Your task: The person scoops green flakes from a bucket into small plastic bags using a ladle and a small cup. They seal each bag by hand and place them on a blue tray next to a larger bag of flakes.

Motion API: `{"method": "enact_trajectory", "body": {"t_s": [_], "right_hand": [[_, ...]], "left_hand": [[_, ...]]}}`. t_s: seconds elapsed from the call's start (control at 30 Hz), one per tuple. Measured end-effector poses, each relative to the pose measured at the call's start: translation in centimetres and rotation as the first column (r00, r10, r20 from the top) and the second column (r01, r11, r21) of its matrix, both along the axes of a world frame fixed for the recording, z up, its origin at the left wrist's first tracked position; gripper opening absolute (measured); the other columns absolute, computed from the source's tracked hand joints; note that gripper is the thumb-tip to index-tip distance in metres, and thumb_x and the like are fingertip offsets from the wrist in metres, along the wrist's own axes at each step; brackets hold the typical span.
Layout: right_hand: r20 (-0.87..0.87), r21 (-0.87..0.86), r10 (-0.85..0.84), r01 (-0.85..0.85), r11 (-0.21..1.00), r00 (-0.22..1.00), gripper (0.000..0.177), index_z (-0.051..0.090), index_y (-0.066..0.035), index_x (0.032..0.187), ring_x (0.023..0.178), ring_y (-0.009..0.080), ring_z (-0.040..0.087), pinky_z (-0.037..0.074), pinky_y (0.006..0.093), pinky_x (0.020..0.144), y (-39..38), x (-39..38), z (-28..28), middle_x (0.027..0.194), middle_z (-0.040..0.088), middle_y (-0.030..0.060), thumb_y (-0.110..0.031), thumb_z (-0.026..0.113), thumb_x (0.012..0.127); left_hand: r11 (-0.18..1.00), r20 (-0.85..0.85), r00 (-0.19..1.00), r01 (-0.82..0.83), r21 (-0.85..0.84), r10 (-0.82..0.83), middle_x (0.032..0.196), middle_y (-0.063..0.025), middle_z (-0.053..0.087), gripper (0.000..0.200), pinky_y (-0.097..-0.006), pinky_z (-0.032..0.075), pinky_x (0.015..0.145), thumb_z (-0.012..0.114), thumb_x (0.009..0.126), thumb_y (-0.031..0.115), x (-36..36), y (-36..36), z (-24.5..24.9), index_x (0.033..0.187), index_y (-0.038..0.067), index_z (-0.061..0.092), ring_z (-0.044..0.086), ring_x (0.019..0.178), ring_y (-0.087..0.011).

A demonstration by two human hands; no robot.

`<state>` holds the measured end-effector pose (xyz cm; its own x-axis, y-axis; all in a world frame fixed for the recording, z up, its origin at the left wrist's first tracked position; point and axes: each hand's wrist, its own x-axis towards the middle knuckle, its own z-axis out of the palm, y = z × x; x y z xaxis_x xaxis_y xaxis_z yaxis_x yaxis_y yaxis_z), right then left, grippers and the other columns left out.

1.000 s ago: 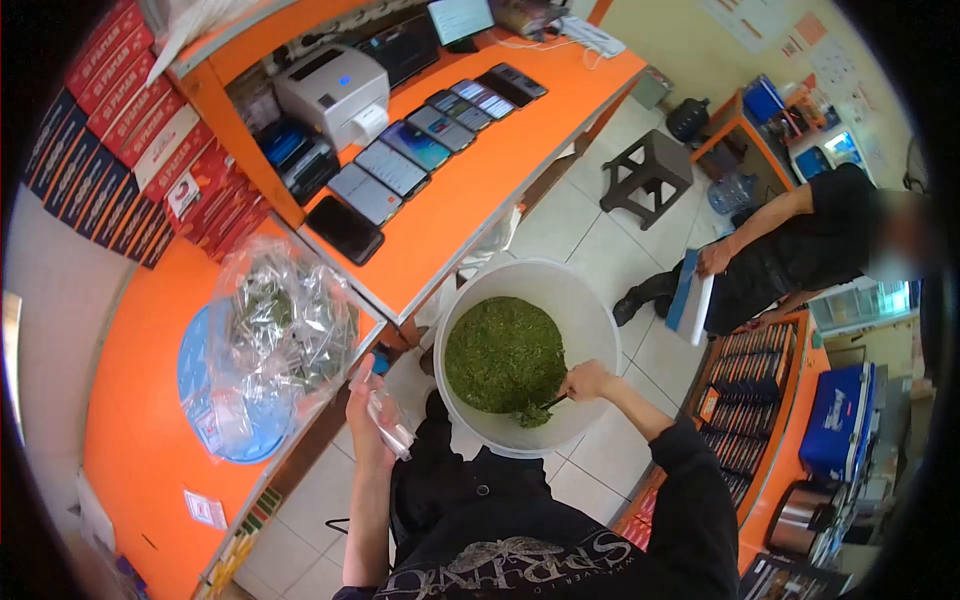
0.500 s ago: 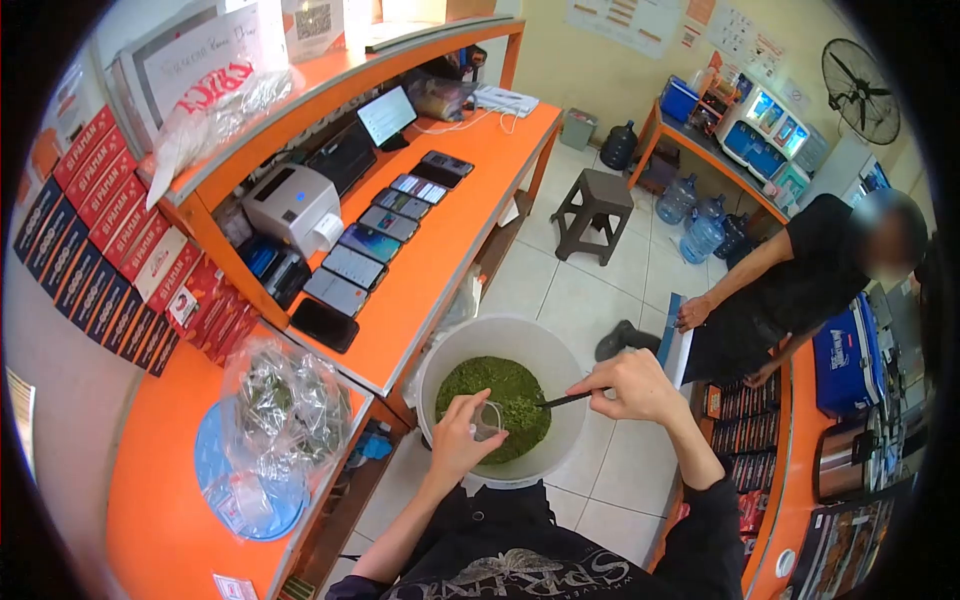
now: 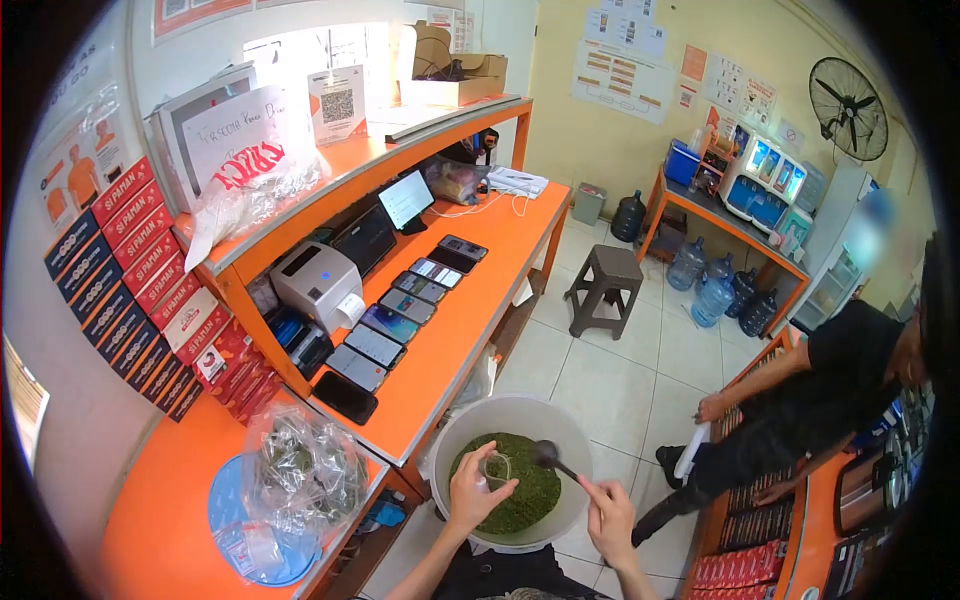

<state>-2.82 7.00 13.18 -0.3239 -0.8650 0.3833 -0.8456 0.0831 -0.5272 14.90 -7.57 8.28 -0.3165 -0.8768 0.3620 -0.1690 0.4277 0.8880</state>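
Below me stands a white bucket (image 3: pixel 576 432) partly filled with finely chopped green material (image 3: pixel 527 507). Over it, my left hand (image 3: pixel 473 498) is closed around a small clear plastic cup (image 3: pixel 496 468), held between thumb and fingers. My right hand (image 3: pixel 608 522) grips the handle of a black spoon (image 3: pixel 546 454). The spoon's dark bowl is above the green material, just right of the cup and apart from it. What the cup contains is hard to make out.
Left of the bucket, an orange counter (image 3: pixel 447 333) carries a row of phones (image 3: pixel 388 320) and a label printer (image 3: pixel 318 284). A plastic bag of greens (image 3: pixel 305 465) lies on a blue lid (image 3: pixel 226 500). A dark stool (image 3: pixel 604 285) stands ahead; a co-worker (image 3: pixel 850 345) is at the right.
The spoon has come up out of the green material and now sits beside the cup. My view has tilted upward. The co-worker has shifted and bends toward the right-hand shelf.
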Motion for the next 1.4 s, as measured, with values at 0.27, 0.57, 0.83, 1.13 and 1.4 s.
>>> {"method": "enact_trajectory", "body": {"t_s": [0.27, 0.57, 0.83, 1.13, 1.4], "right_hand": [[0.211, 0.056, -0.184, 0.176, 0.983, 0.960, 0.048, 0.058, -0.008, 0.113, 0.071, 0.0200, 0.054, 0.046, 0.0326, 0.061, 1.0, 2.1, -4.1, 0.092, 0.052, 0.0069, -0.008, 0.071, 0.067], [0.960, -0.157, 0.163, -0.043, 0.987, 0.226, 0.013, 0.064, 0.002, 0.087, 0.057, 0.0064, 0.051, 0.039, 0.0190, 0.054, -7.4, 4.6, 0.0, 0.074, 0.063, 0.0034, -0.002, 0.070, 0.076], [0.969, -0.115, 0.173, -0.298, 0.947, 0.176, 0.009, 0.065, 0.000, 0.080, 0.049, 0.0041, 0.044, 0.032, 0.0187, 0.044, -9.5, 9.0, 0.5, 0.067, 0.062, 0.0020, -0.008, 0.068, 0.080], [0.497, -0.100, 0.814, -0.913, 0.397, 0.299, 0.024, 0.059, 0.004, 0.073, 0.043, 0.0138, 0.042, 0.033, 0.0319, 0.043, -17.3, 19.2, 4.1, 0.049, 0.045, 0.0117, -0.018, 0.064, 0.083], [0.502, -0.128, 0.777, -0.856, 0.501, 0.380, 0.056, 0.039, -0.002, 0.132, 0.063, 0.0107, 0.048, 0.041, 0.0282, 0.056, -19.0, 27.1, 2.7, 0.070, 0.052, 0.0059, -0.018, 0.062, 0.084]], "left_hand": [[0.952, -0.218, 0.976, 0.081, 0.295, -0.016, 0.105, -0.0119, 0.058, 0.068, -0.0298, 0.047, 0.081, 0.080, 0.064, 0.012, -1.2, 0.8, -1.3, 0.124, 0.003, 0.047, 0.057, 0.097, -0.0192], [0.830, -0.325, 0.945, 0.219, 0.514, -0.048, 0.086, -0.0037, 0.062, 0.027, -0.0223, 0.045, 0.073, 0.070, 0.080, 0.011, 0.4, 2.0, 4.4, 0.102, -0.001, 0.059, 0.055, 0.081, -0.0081], [0.898, -0.358, 0.852, -0.250, 0.361, 0.381, 0.077, -0.0022, 0.062, 0.013, -0.0212, 0.044, 0.063, 0.058, 0.089, 0.011, 4.1, 3.8, 4.6, 0.086, -0.001, 0.059, 0.053, 0.070, -0.0057], [0.581, -0.489, 0.432, -0.788, 0.205, 0.758, 0.096, -0.0079, 0.055, 0.019, -0.0236, 0.043, 0.059, 0.056, 0.087, 0.013, 13.1, 6.0, 5.1, 0.103, 0.003, 0.052, 0.053, 0.067, -0.0107], [0.735, -0.725, -0.376, -0.148, 0.662, 0.577, 0.096, -0.0064, 0.053, 0.028, -0.0285, 0.049, 0.065, 0.055, 0.085, 0.023, 17.7, 8.0, 3.9, 0.110, 0.016, 0.045, 0.055, 0.076, -0.0159]]}}
